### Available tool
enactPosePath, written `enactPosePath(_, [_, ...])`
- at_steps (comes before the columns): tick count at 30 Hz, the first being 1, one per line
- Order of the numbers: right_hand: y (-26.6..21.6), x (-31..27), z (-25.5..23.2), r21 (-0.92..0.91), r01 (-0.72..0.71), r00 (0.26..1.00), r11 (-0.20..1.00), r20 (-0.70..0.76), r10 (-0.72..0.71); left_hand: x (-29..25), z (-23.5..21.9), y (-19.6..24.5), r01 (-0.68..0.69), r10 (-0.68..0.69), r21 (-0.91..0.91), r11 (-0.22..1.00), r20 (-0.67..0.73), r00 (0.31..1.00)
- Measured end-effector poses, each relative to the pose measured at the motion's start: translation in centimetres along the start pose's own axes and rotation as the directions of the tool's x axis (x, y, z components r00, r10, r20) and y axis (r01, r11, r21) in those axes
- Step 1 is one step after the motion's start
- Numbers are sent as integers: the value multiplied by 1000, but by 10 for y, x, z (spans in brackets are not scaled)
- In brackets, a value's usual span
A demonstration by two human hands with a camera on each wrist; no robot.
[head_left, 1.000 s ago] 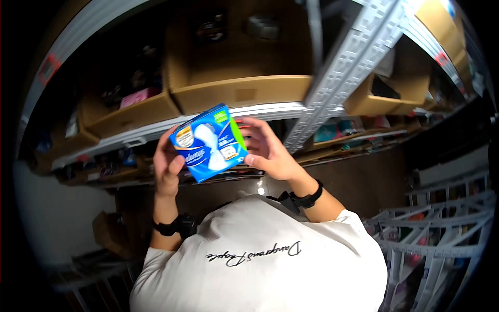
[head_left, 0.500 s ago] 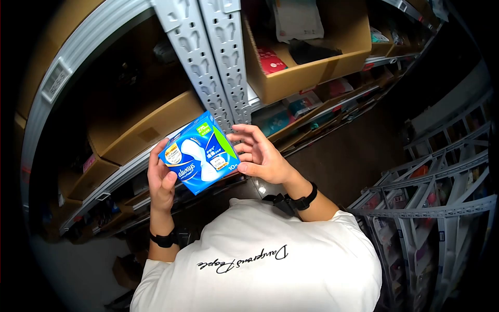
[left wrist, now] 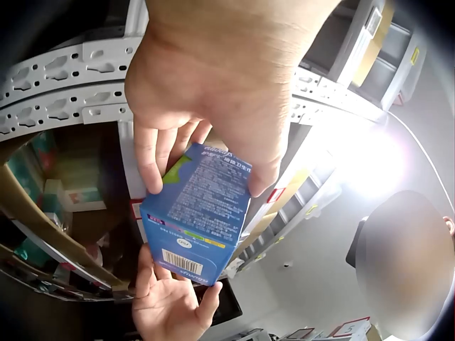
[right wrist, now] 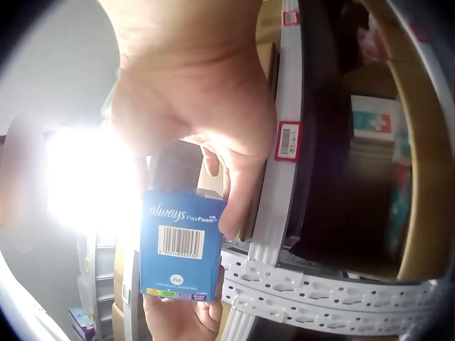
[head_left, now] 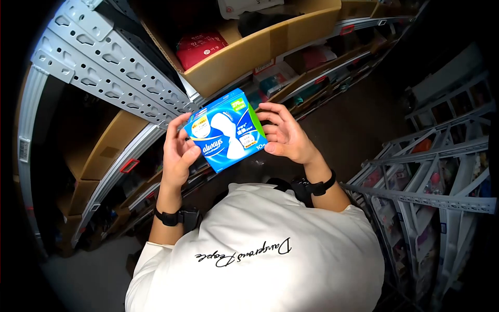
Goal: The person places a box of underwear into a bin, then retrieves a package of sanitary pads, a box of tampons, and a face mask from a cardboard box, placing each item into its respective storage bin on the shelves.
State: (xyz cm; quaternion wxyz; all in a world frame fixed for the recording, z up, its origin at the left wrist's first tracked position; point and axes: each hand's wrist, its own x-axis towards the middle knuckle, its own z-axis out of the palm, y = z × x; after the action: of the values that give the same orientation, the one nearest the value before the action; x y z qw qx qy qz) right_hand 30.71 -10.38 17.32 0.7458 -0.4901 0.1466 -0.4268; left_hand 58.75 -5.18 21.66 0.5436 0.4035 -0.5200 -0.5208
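In front of the white shirt, both hands hold a blue box of sanitary pads (head_left: 228,134), marked "always", with a green patch at one end. The left hand (head_left: 179,153) grips its left end, thumb toward the near side and fingers behind. At the other end, the right hand (head_left: 291,136) holds it between thumb and fingers. From the left wrist, the box's printed side (left wrist: 202,192) shows between the left hand's thumb and fingers, with the right hand (left wrist: 170,305) beyond. The right wrist view shows a barcode on the box's end (right wrist: 181,241), and the left hand (right wrist: 185,320) behind it.
A perforated grey shelf post (head_left: 112,65) stands at the upper left. Ahead, a cardboard bin (head_left: 265,44) on the shelf holds a red pack (head_left: 202,49) and a dark item. More bins line lower shelves. White metal racks (head_left: 421,192) stand at the right.
The head view has swung to the right along the shelves, so the post has slid from upper right to upper left. The box stays in both hands and now sits slightly higher and farther right.
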Motion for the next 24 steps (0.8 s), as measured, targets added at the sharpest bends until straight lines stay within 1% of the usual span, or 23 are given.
enactPosePath(2, [1, -5, -11, -20, -2, 1000, 1000, -4, 2, 8, 1, -10, 53, -52, -21, 998, 44, 998])
enactPosePath(4, [0, -9, -17, -33, -21, 1000, 999, -4, 21, 12, 4, -18, 90, -88, -22, 996, 56, 995])
enactPosePath(5, [2, -10, -21, -30, -25, 1000, 999, 2, 25, 13, 2, -21, 129, -127, -15, 992, 72, 989])
enactPosePath(6, [5, -10, -24, -66, -44, 999, 997, 6, 44, 13, -1, -24, 165, -164, -6, 986, 82, 983])
enactPosePath(7, [8, -10, -27, -98, -64, 998, 993, 16, 66, 13, -1, -34, 128, -126, -14, 992, 75, 989])
enactPosePath(8, [10, -8, -28, -89, -73, 996, 993, 42, 77, 11, -2, -37, 147, -142, -54, 988, 80, 987])
enactPosePath(10, [18, -3, -30, -183, -102, 992, 978, 58, 114, 3, -10, -47, 204, -198, -125, 971, 64, 978])
enactPosePath(11, [24, 2, -31, -165, -111, 988, 980, 85, 126, -1, -14, -51, 223, -214, -139, 965, 73, 974])
enactPosePath(14, [37, 16, -28, -172, -186, 969, 967, 130, 210, -17, -32, -64, 261, -254, -114, 959, 70, 965])
enactPosePath(15, [38, 17, -22, -176, -177, 965, 968, 161, 206, -25, -34, -57, 270, -265, -59, 961, 74, 961])
enactPosePath(17, [51, 28, -16, -186, -247, 944, 951, 175, 279, -37, -47, -67, 263, -262, -80, 962, 25, 965])
enactPosePath(18, [55, 33, -11, -193, -256, 936, 947, 194, 292, -43, -52, -71, 259, -259, -82, 962, 2, 966])
enactPosePath(20, [62, 43, 1, -261, -320, 906, 911, 198, 375, -56, -63, -75, 247, -251, -79, 966, -42, 967])
enactPosePath(21, [66, 48, 7, -269, -337, 896, 902, 202, 395, -63, -68, -78, 249, -254, -72, 966, -69, 965])
enactPosePath(22, [64, 47, 12, -279, -314, 897, 908, 225, 380, -71, -67, -73, 232, -234, -40, 972, -90, 968])
enactPosePath(24, [73, 59, 19, -320, -336, 867, 886, 262, 424, -83, -76, -75, 247, -252, -56, 967, -130, 959])
